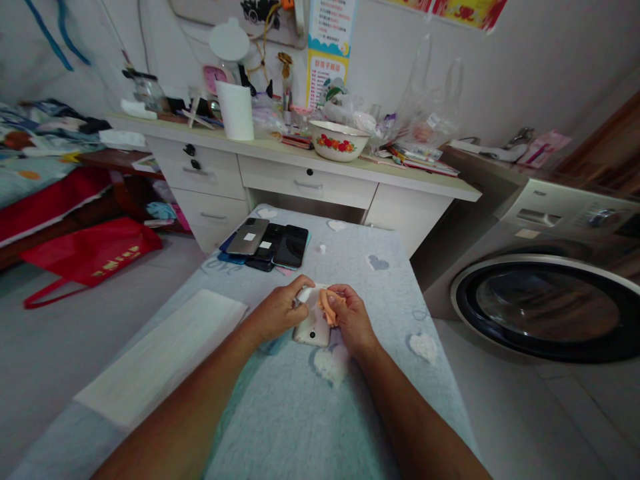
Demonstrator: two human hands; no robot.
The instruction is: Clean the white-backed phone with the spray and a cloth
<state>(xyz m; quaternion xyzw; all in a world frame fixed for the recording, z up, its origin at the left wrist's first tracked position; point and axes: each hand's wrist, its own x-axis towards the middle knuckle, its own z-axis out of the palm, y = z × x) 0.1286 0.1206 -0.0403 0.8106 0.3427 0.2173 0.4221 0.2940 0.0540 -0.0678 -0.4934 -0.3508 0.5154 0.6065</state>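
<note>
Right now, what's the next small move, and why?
Probably wipe the orange cloth toward the pale phone's near end: the right hand already has it bunched over the phone's farther part, while the near end, with its dark round spot, lies uncovered.

My two bare arms [200,397] reach out and come close in front of me. My left hand [283,308] curls, finger and thumb apart. My right hand [354,321] pinches right beside it.
</note>
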